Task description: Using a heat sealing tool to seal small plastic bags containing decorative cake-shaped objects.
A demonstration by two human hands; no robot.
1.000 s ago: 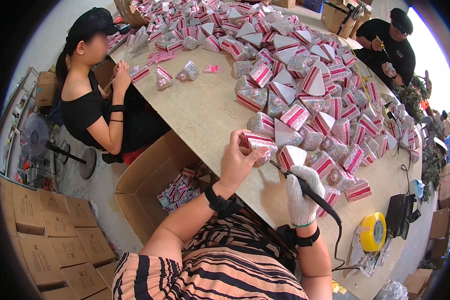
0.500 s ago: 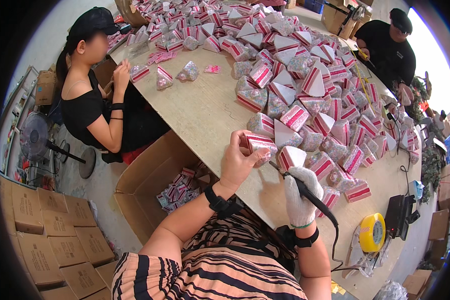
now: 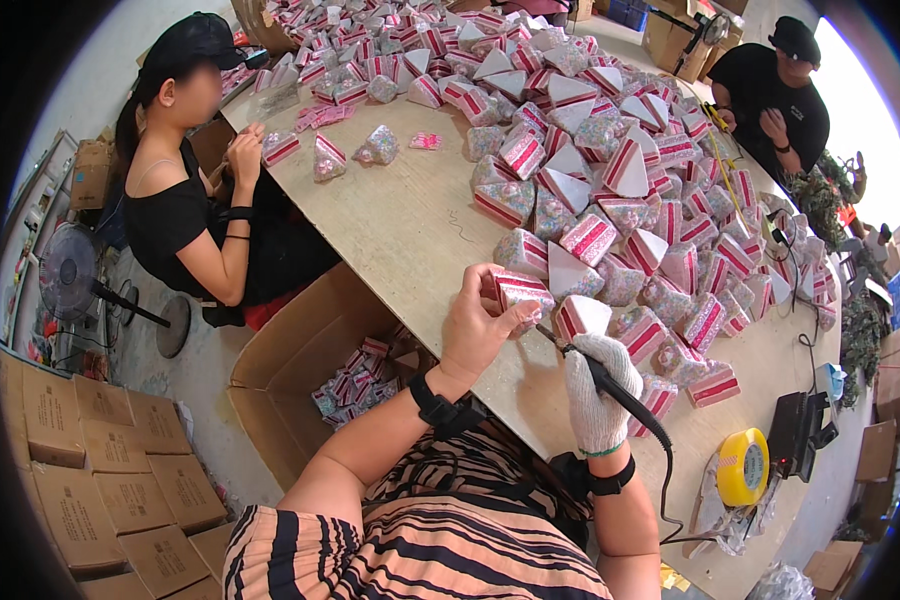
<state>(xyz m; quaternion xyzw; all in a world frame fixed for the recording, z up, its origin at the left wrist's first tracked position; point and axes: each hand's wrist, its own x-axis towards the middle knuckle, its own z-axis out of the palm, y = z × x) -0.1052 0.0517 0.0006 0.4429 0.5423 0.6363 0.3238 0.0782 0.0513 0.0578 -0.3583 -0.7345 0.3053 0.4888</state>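
Above the near table edge, my left hand grips a cake-slice ornament, a wedge with pink-and-white striped sides and a glittery face. Its fingers wrap the ornament from the left, the thumb across the lower side. My right hand, in a white knit glove, is closed around the black handle of a soldering iron. The iron's thin metal tip points up and left, at the ornament's lower right corner; I cannot tell whether they touch. Just beyond the glove a white-topped cake slice rests on the table.
A big heap of cake-slice ornaments covers the table's far and right parts. Yellow tape and a black corded device are at right. Below left, an open carton holds more pieces. Two co-workers flank the table.
My hands, the ornament and the iron stay almost in place. At the far right, the co-worker's hand has left a piece by the heap and is raised near the chest.
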